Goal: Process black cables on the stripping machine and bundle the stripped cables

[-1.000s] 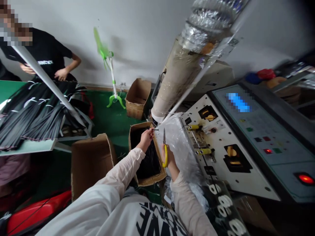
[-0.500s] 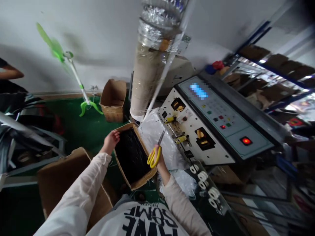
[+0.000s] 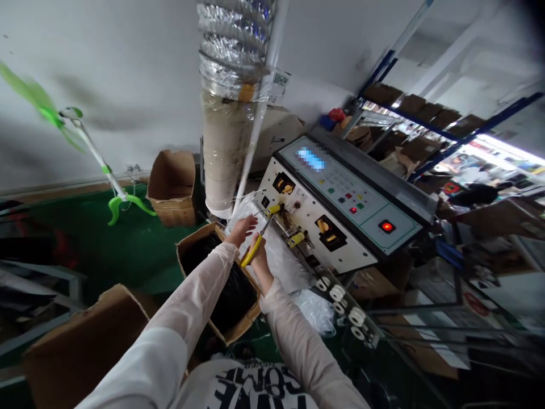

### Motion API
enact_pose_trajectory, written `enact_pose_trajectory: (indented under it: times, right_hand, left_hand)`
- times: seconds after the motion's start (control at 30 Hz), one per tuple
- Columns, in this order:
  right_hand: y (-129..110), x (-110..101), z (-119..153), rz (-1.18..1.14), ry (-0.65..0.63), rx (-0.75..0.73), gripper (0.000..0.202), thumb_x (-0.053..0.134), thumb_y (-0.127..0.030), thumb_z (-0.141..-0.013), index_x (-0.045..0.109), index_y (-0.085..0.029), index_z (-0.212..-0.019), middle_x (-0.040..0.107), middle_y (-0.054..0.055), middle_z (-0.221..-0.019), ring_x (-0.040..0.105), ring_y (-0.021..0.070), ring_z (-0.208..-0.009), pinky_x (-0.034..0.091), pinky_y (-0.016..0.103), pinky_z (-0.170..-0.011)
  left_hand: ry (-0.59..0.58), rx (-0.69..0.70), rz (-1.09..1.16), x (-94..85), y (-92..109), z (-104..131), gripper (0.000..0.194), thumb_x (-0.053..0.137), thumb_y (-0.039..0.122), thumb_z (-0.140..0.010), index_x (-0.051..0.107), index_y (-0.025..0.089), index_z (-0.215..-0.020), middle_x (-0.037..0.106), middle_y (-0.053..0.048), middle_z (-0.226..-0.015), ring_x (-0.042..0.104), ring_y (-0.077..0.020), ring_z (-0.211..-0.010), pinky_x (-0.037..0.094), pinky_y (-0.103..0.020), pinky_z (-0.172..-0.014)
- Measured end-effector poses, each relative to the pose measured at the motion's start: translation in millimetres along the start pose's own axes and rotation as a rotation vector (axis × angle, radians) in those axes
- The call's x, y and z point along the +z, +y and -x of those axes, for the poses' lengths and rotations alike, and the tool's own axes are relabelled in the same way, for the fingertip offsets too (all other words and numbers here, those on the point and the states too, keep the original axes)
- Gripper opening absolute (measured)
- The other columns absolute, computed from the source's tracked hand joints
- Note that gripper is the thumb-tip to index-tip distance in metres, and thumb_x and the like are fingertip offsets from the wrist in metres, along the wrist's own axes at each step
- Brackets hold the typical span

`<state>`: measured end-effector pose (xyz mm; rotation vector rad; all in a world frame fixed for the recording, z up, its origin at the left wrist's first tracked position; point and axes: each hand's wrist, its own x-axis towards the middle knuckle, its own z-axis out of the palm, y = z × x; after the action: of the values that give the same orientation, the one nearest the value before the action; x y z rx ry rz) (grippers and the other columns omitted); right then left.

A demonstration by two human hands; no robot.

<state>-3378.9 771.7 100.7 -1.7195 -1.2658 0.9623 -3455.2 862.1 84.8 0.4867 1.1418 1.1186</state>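
Well, scissors (image 3: 256,244) w/ yel. handles (image 3: 248,257).

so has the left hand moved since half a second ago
Yes. The left hand has moved rightward, ending up much nearer the machine.

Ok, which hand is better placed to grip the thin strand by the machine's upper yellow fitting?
Probably the left hand: it appears open and free of tools, and it is close to the thin strand. The right hand is occupied, holding the yellow-handled scissors.
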Motion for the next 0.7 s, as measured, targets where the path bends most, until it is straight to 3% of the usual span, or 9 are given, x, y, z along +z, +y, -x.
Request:
enact_pose_trajectory:
  times: [0.27,0.5,0.7]
  right_hand:
    - [-21.6,3.3,8.6,0.073,0.082,0.013,0.036,0.029,-0.051,-0.091,0.048,-0.021,-0.089,0.060,0.013,-0.091,0.059,0.0271,-0.092,0.045,0.034,-0.072]
    - [-12.0,8.0,5.7,-0.088,0.137,-0.032,0.034,0.031,-0.053,-0.090,0.048,-0.024,-0.089,0.060,0.006,-0.086,0.058,0.0233,-0.090,0.045,0.033,-0.076]
    - [-6.0,7.3,4.4,-0.118,0.095,-0.031,0.034,0.033,-0.055,-0.089,0.049,-0.024,-0.089,0.060,0.004,-0.081,0.058,0.0219,-0.088,0.046,0.030,-0.071]
  left_hand:
    - [-0.046,-0.036,0.007,27.7,21.4,-10.0,0.034,0.052,0.050,-0.080,0.065,0.018,-0.082,0.067,-0.010,-0.098,0.061,-0.0239,-0.088,0.043,-0.037,-0.074]
    - [0.042,-0.033,0.037,40.0,32.8,-14.4,0.030,0.057,0.042,-0.083,0.062,0.015,-0.095,0.063,-0.008,-0.097,0.059,-0.0189,-0.087,0.045,-0.037,-0.077]
    - [0.121,-0.029,0.045,49.3,42.7,-12.2,0.028,0.055,0.038,-0.087,0.060,0.014,-0.100,0.062,-0.007,-0.101,0.059,-0.0180,-0.089,0.048,-0.038,-0.081]
